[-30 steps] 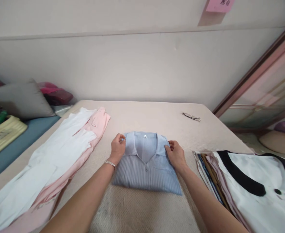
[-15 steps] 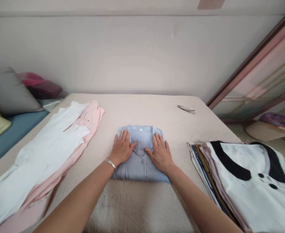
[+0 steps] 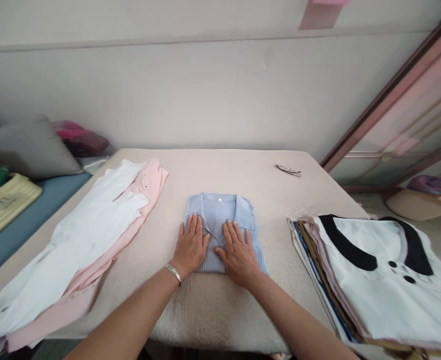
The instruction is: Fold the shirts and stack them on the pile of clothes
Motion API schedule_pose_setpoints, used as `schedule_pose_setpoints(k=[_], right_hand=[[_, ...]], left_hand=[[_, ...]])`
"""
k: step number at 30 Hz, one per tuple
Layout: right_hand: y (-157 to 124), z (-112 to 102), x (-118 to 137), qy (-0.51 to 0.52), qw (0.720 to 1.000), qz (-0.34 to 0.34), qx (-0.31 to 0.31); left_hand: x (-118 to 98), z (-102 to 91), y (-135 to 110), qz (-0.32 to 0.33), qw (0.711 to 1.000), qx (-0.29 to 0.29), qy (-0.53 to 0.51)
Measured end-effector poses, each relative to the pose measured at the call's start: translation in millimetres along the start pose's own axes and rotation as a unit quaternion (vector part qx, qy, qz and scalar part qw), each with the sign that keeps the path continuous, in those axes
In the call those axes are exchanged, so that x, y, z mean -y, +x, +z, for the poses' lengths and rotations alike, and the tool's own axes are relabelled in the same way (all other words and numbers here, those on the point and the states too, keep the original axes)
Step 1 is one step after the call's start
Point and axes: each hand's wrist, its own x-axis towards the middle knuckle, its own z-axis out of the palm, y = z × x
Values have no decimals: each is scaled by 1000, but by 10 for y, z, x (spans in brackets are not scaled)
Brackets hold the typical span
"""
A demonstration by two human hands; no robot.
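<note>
Both hands lie flat and spread out, gripping nothing. The left hand (image 3: 191,245) and right hand (image 3: 236,252) press side by side on the folded blue shirt (image 3: 220,215). The shirt sits in the middle of the table (image 3: 228,170). Both arms reach straight forward.

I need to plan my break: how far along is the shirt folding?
Done: the blue shirt lies folded in a compact rectangle, collar up. In hand: the left hand and right hand press flat on it. Remaining, it seems: the white and pink garments lie long beside it, and the stack at right lies flat.
</note>
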Motion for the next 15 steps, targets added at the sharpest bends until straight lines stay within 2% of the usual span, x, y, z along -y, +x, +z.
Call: schedule_pose_setpoints(k=[3, 5, 7, 9, 11, 13, 15], right_hand=[[37, 35, 12, 9, 1000, -10, 13], [65, -66, -44, 17, 1000, -14, 21], [62, -247, -165, 25, 1000, 0, 11], [36, -446, -352, 29, 997, 71, -12], [12, -587, -566, 33, 983, 178, 0], [8, -627, -746, 38, 969, 240, 45], [28, -577, -843, 60, 962, 254, 75]], left_hand=[[73, -5, 7, -6, 1000, 11, -18], [205, -165, 75, -34, 998, 16, -41], [394, -393, 159, -116, 991, 24, -66], [588, -585, 231, -220, 968, 66, -105], [721, -665, 271, -272, 940, 127, -164], [754, -632, 275, -291, 921, 157, -206], [703, -544, 262, -307, 914, 150, -221]])
